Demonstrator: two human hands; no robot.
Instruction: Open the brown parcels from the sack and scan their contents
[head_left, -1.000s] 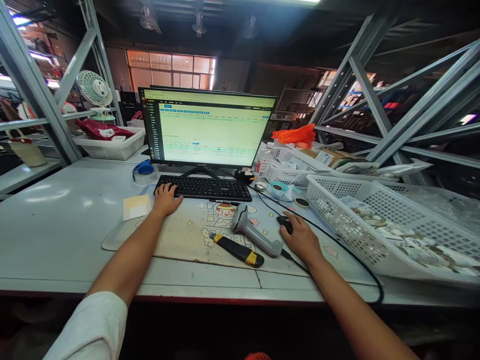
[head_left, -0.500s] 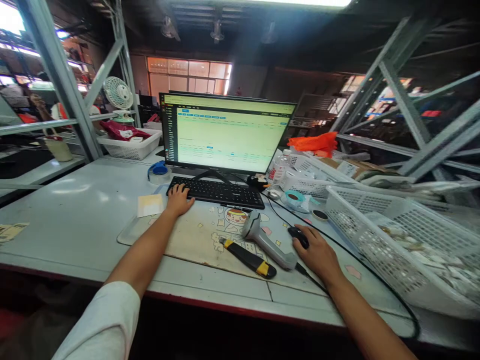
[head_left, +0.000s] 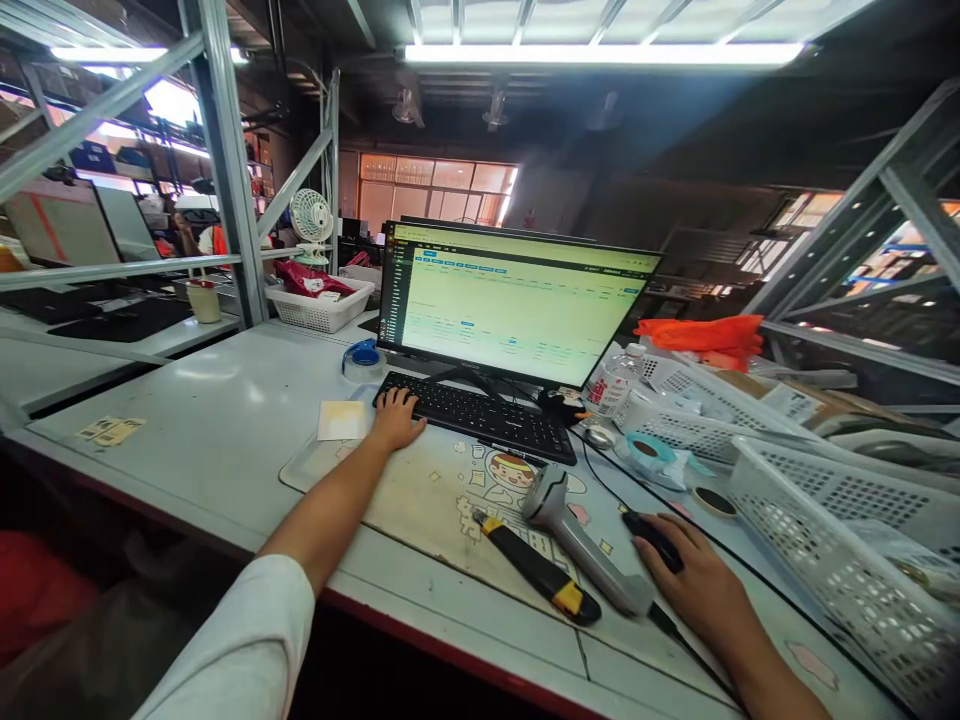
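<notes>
My left hand (head_left: 397, 420) rests on the left end of a black keyboard (head_left: 484, 412), fingers spread over the keys. Under my right hand (head_left: 701, 580) is a black computer mouse (head_left: 651, 540), which the fingers wrap around. Both stand on or by a pale desk mat (head_left: 427, 505) with cartoon prints. Between my hands lie a grey barcode scanner (head_left: 585, 545) and a black-and-yellow utility knife (head_left: 536, 570). Behind the keyboard a monitor (head_left: 510, 305) shows a page with tables and blue buttons.
White plastic baskets (head_left: 832, 560) line the right side, near a tape roll (head_left: 649, 450) and a bottle (head_left: 619, 385). Blue tape (head_left: 364, 358) and a paper pad (head_left: 341, 420) lie left of the keyboard. Another basket (head_left: 322, 308) stands at the back left, by a metal post (head_left: 225, 170).
The view has swung left and up, so everything sits further right and lower. My left hand stays on the keyboard and my right hand on the mouse.
</notes>
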